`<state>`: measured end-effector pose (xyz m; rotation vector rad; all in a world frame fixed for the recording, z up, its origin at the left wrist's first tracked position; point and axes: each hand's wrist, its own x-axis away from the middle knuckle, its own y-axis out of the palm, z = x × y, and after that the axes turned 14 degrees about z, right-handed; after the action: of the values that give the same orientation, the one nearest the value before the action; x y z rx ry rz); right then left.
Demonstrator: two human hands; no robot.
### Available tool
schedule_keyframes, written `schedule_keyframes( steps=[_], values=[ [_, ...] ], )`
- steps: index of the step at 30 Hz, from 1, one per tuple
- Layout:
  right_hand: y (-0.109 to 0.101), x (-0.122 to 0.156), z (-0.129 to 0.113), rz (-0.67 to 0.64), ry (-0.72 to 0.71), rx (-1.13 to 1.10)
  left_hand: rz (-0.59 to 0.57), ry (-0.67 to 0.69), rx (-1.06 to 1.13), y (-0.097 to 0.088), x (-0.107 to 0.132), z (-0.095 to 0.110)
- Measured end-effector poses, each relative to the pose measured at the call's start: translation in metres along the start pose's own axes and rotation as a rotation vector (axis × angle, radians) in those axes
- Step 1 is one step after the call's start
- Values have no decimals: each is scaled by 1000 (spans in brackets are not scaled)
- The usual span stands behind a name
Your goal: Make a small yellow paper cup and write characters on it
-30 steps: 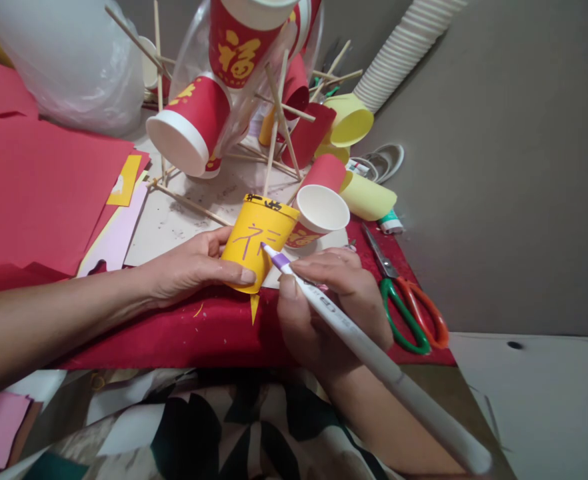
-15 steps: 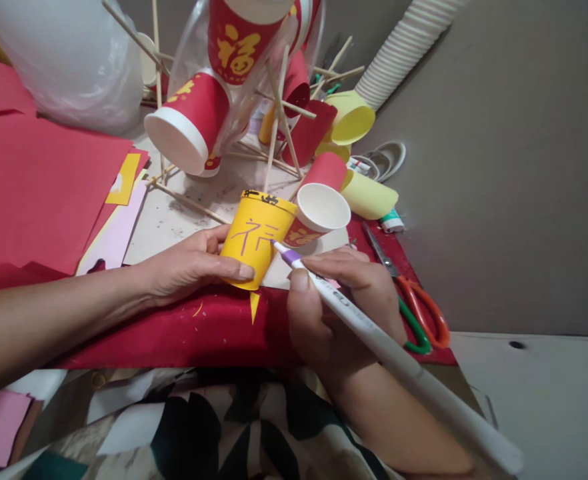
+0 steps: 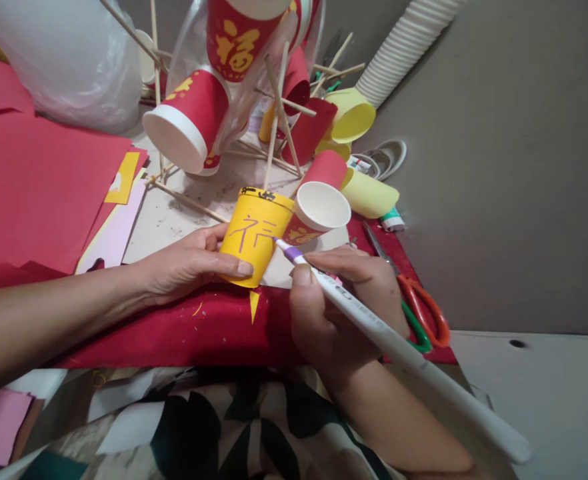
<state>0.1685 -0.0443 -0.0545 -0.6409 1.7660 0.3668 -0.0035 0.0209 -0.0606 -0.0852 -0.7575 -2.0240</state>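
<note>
My left hand [image 3: 194,261] grips a yellow paper cup [image 3: 259,223] low on its side, thumb across the front. Purple strokes of a character show on the cup, and black marks run along its upper rim. In my right hand [image 3: 347,300] is a white marker pen [image 3: 364,323] with a purple collar. Its tip touches the cup's surface at the right end of the purple strokes. Just behind the yellow cup lies a red paper cup [image 3: 323,205], its white opening facing me.
Scissors [image 3: 421,310] with orange and green handles lie at the right table edge. Red paper sheets [image 3: 44,193] cover the left. Behind stand wooden stick frames [image 3: 279,100], bagged red cups [image 3: 194,120] and yellow paper tubes [image 3: 351,117]. A ribbed white hose [image 3: 409,47] rises at the back.
The marker tip has moved slightly to the right on the cup, and the purple horizontal stroke is longer. My left hand and the cup have hardly shifted.
</note>
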Motion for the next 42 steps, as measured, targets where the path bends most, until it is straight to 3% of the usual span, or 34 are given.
schedule_keyframes(
  steps=[7,14,19,33,42],
  values=[
    [4,6,-2,72,46,-31,-5,-3,9,0,1,0],
    [-5,0,2,-18,24,-122,-3,-2,18,1,1,0],
    [0,1,4,-11,-9,-199,-24,7,20,0,0,-1],
    [8,6,4,-12,-34,-155,-63,50,-12,-2,-1,-3],
    [5,5,2,-43,-22,-158,-18,34,-16,-1,0,-1]
  ],
)
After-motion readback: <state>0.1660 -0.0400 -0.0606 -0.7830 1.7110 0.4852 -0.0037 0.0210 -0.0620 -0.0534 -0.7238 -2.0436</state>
